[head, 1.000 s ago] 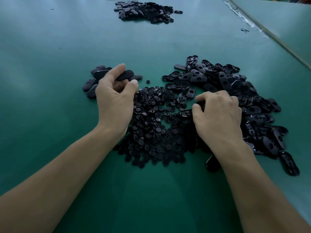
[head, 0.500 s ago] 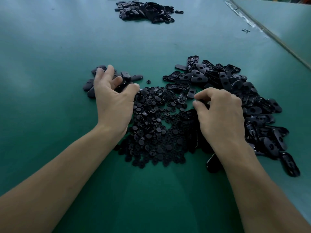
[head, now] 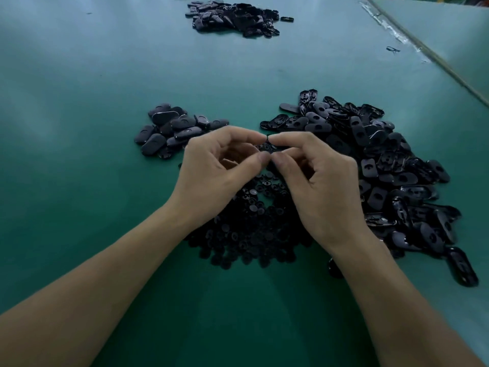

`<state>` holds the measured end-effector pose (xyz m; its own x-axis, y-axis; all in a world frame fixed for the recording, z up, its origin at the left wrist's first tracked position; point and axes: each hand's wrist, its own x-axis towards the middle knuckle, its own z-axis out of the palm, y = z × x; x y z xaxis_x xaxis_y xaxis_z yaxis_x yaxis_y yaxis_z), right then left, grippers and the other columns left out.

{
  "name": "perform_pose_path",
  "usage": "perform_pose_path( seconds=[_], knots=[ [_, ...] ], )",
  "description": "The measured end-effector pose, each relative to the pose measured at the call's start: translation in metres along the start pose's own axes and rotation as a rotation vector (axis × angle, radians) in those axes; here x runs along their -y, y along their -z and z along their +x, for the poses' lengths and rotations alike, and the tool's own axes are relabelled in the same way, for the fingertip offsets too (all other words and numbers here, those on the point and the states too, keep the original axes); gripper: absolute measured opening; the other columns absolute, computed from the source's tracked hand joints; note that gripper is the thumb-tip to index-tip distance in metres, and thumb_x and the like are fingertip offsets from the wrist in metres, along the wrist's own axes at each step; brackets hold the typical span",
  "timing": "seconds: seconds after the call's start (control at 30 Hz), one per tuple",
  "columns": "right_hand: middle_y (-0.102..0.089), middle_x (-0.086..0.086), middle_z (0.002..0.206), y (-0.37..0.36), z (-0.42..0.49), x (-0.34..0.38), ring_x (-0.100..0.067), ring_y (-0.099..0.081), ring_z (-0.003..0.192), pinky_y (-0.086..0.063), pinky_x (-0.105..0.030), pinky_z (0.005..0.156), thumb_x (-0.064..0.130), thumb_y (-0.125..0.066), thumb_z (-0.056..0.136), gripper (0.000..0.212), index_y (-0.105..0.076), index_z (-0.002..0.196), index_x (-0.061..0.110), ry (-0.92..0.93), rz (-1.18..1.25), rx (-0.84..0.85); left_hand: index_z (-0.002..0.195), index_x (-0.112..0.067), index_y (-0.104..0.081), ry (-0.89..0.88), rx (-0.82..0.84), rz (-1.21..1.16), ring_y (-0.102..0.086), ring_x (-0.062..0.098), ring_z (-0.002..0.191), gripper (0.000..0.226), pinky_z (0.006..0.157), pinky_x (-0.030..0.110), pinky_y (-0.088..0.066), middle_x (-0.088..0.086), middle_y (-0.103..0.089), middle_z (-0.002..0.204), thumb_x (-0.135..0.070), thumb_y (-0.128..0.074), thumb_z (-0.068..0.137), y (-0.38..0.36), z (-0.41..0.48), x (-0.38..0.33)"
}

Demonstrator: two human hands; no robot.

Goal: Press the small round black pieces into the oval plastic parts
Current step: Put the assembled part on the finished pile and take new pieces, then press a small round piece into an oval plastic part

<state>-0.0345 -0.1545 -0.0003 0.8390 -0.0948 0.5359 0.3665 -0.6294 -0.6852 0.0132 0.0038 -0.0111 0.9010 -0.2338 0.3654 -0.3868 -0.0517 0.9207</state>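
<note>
Everything lies loose on the green table [head: 79,128]. The left hand [head: 217,170] and right hand [head: 317,181] meet fingertip to fingertip above the near middle heap of small round black pieces [head: 251,229]. Thumb and forefinger of each hand are curled and drawn together, pinching a small black piece [head: 267,139] between them. Only a sliver of it shows, so I cannot tell whether it is round or oval. The other fingers are folded loosely under the palms. The big pile of oval plastic parts [head: 383,160] spreads to the right, touching the round heap. A smaller cluster of oval parts [head: 172,128] sits just left and beyond the left hand. Another dark pile [head: 232,18] lies far off at the table's far side.
</note>
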Motion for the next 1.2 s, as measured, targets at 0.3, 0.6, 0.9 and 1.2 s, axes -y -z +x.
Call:
perform_pose_path(
  seconds=[0.3,0.6,0.9,1.2],
  knots=[
    [-0.064,0.009,0.089,-0.001,0.000,0.003,-0.003,-0.068,0.078,-0.058,-0.022,0.074,0.008,-0.078,0.085,0.032,-0.062,0.107,0.026,-0.151,0.345,-0.061,0.116,-0.031,-0.069,0.029,0.177,-0.003,-0.065,-0.007,0.075,0.030,0.071,0.015,-0.052,-0.020,-0.074,0.091,-0.027,-0.075,0.086,0.002,-0.001,-0.001],
    [-0.058,0.024,0.088,-0.004,-0.014,0.004,-0.003,-0.062,0.083,-0.048,-0.012,0.075,0.024,-0.064,0.094,0.012,-0.071,0.103,0.020,-0.055,-0.120,-0.041,0.094,-0.026,-0.073,0.087,-0.083,-0.091,-0.068,0.008,0.072,0.013,0.067,0.022,-0.057,-0.003,-0.074,0.082,-0.016,-0.076,0.085,0.007,0.001,0.008],
    [-0.062,0.014,0.089,-0.002,-0.017,0.008,-0.011,-0.049,0.089,-0.045,-0.027,0.080,0.048,-0.071,0.082,0.025,-0.076,0.097,0.029,-0.118,-0.370,0.289,0.091,-0.029,-0.069,0.190,-0.205,-0.222,-0.066,0.012,0.069,0.011,0.066,0.021,-0.054,-0.002,-0.072,0.077,-0.033,-0.075,0.083,0.010,0.001,0.006],
    [-0.066,0.010,0.087,-0.007,-0.009,0.008,-0.014,-0.050,0.082,-0.048,-0.032,0.078,0.036,-0.072,0.088,0.014,-0.075,0.092,0.023,-0.129,-0.355,0.309,0.094,-0.029,-0.075,0.225,-0.216,-0.242,-0.072,0.015,0.075,0.008,0.067,0.020,-0.055,0.002,-0.076,0.084,-0.028,-0.075,0.086,0.010,-0.001,0.000]
  ],
)
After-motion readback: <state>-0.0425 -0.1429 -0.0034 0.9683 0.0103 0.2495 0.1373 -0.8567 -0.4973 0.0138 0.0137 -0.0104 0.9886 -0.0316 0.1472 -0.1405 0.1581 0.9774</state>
